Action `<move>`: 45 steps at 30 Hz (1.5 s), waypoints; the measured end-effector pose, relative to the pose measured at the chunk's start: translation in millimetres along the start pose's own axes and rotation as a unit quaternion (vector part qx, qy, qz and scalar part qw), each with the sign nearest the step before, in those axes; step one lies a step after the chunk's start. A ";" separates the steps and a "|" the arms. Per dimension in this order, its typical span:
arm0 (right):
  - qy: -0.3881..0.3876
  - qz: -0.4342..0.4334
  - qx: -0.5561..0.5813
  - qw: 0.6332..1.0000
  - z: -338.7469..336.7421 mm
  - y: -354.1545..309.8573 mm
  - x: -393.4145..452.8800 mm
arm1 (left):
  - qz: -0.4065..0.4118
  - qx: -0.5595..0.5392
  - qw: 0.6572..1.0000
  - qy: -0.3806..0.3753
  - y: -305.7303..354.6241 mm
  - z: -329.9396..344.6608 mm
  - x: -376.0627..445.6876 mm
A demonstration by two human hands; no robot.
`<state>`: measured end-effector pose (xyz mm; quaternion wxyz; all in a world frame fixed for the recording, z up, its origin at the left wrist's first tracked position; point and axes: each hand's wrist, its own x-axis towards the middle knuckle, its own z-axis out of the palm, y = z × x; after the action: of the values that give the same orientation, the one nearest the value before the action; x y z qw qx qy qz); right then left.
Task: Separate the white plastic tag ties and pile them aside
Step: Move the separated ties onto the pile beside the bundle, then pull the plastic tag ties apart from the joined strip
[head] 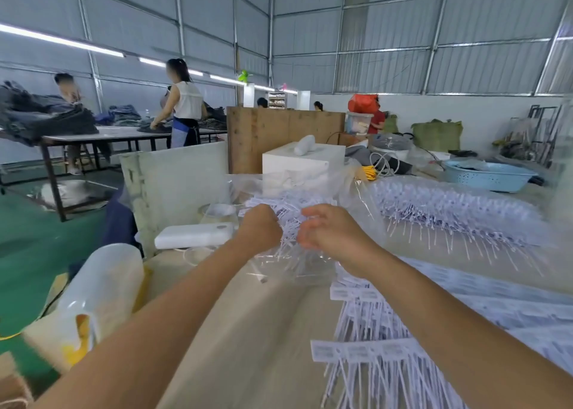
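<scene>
Left hand (259,226) curled around a bunch of white tag ties (291,222), raised above the table (263,321). Right hand (328,231) touching the same bunch, fingers bent; grip blurred, cannot tell. Separated ties (369,356) piled near right.

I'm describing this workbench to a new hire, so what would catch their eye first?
Two bare hands, left hand and right hand, meet mid-frame on a tangled bunch of white plastic tag ties above crinkled clear plastic. To the right a long heap of white ties lies on the table, with a pale blue plastic basin behind.
</scene>
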<state>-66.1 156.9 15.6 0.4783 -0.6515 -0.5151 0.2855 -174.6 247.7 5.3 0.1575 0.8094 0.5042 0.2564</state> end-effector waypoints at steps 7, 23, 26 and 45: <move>-0.188 -0.013 0.047 0.981 -46.5 16.2 -43.6 | -0.021 0.056 0.998 0.002 17.7 54.9 37.8; -0.032 0.001 -0.055 0.998 -116.6 35.1 -102.8 | 0.231 0.072 0.968 0.063 104.3 0.4 -72.7; 0.068 0.014 -0.120 0.990 -149.8 47.9 -124.7 | 0.305 -0.011 0.949 -0.076 136.2 19.9 -107.1; 0.327 0.085 -0.343 0.876 -255.4 127.5 -231.0 | 0.394 0.112 0.907 -0.102 224.9 90.9 -141.4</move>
<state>134.8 -146.8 -32.3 0.3401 -0.8723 -0.3371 -0.0989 -7.9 21.8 10.2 0.0025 0.9763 0.1513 0.1549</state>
